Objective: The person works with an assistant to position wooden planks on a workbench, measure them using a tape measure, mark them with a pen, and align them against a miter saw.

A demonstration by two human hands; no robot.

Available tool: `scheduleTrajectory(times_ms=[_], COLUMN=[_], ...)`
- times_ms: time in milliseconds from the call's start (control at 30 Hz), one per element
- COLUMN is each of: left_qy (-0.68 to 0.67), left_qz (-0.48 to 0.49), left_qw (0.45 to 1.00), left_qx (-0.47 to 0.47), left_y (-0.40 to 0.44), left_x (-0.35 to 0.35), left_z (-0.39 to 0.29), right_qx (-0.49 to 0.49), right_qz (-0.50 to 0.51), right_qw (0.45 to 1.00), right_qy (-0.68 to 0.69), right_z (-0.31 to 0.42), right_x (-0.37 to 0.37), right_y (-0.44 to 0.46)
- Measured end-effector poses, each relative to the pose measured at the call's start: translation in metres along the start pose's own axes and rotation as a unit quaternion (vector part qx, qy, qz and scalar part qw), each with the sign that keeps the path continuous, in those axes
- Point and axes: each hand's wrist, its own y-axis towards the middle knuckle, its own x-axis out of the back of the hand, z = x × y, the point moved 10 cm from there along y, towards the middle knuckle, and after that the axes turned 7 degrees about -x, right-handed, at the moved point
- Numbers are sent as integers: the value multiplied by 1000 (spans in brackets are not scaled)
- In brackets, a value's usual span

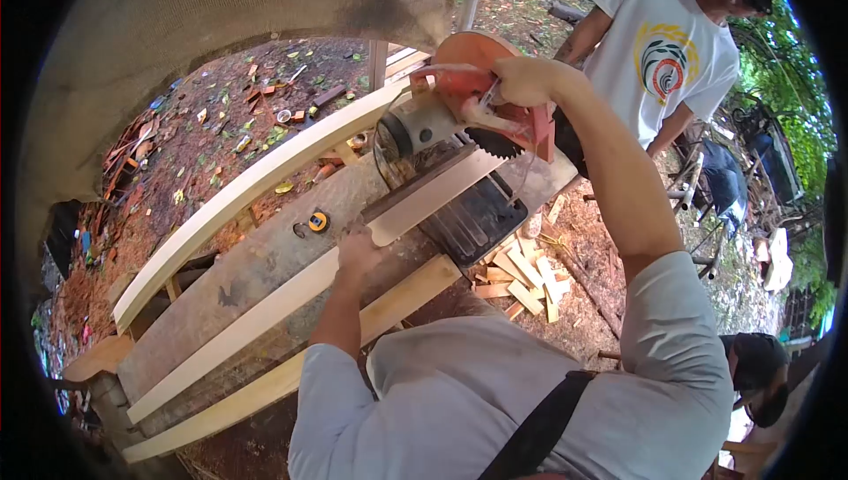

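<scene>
A miter saw [473, 74] with a red-orange guard stands at the far end of a worn bench. My right hand [526, 81] is wrapped round the saw's handle. The toothed saw blade [493, 142] shows just above the far part of a long pale wooden board [230, 334]; I cannot tell whether it touches. My left hand [359, 250] grips this board near the saw's black base [473, 219], its fingers partly hidden. Left of that hand, a yellow and black tape measure [318, 221] lies on the bench [238, 272].
Long pale boards flank the bench, one on the far side [238, 188] and one on the near side [265, 387]. Short wood offcuts [527, 277] lie heaped below the saw. Beyond it stands a person in a white T-shirt [662, 47]. A tarp [221, 3] hangs overhead.
</scene>
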Motion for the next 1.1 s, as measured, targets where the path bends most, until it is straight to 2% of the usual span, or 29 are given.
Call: scheduleTrajectory(times_ms=[67, 167, 267, 333, 367, 400, 533, 667, 767, 833, 900, 1033, 1100], left_qy=[28, 95, 64, -44, -50, -4, 78, 85, 54, 70, 69, 72, 65], left_qz=[13, -26, 10, -53, -60, -54, -43, -9, -22, -72, -64, -13, -38], left_qw=[999, 994, 997, 998, 997, 999, 996, 996, 998, 994, 995, 997, 997], left_qx=[-21, -52, -44, -11, -8, 2, 4, 16, -9, -28, -30, -12, -11], left_y=[3, 3, 2, -13, -13, -14, -6, -8, -1, -1, 1, 3, -2], left_x=[-1, 5, 1, 31, 35, 37, 29, 27, 14, 19, 16, 16, 17], left_z=[-6, -16, -12, -29, -35, -37, -32, -28, -21, -25, -24, -25, -28], right_qx=[6, -41, -43, -49, -28, -4, 25, 19, -4, 15, 31, 16, -17], right_qz=[-19, 22, 33, 31, 16, 1, -2, -19, -8, -18, -28, 10, 55], right_qw=[1000, 990, 989, 987, 994, 999, 994, 989, 988, 982, 975, 978, 973], right_qy=[-13, 130, 141, 152, 103, 54, 106, 145, 154, 185, 219, 208, 225], right_z=[-3, -9, -13, -18, -13, -5, 2, -4, -12, -9, -7, -16, -22], right_x=[-1, -7, -9, -15, -13, -11, -20, -33, -44, -44, -40, -49, -57], right_y=[-1, 5, 6, 6, 4, -1, -23, -30, -32, -38, -41, -29, -29])
